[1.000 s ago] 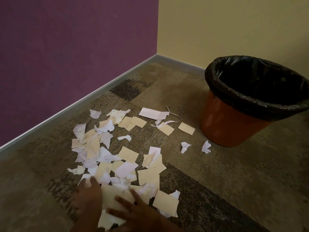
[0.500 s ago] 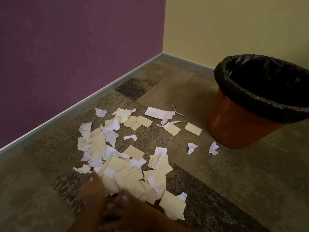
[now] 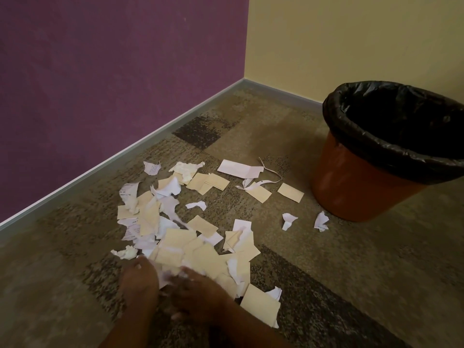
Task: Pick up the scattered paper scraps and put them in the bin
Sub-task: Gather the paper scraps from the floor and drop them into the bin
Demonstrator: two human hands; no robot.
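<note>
Several cream and white paper scraps (image 3: 175,222) lie scattered over the carpet in the middle of the view. An orange bin (image 3: 351,187) lined with a black bag stands upright at the right, with its mouth open and dark inside. My left hand (image 3: 139,280) and my right hand (image 3: 198,292) are low in the view at the near edge of the pile. Their fingers curl together around a bunched heap of scraps (image 3: 190,254). The fingertips are blurred and partly hidden by paper.
The floor is patterned brown carpet (image 3: 351,272). A purple wall (image 3: 100,84) with a grey skirting runs along the left and a yellow wall (image 3: 351,41) stands behind the bin. Two small crumpled white scraps (image 3: 288,221) lie just in front of the bin.
Both hands have pushed the nearest scraps together into a tighter heap and closed around it. The view has shifted a little to the left, so the bin sits further right.
</note>
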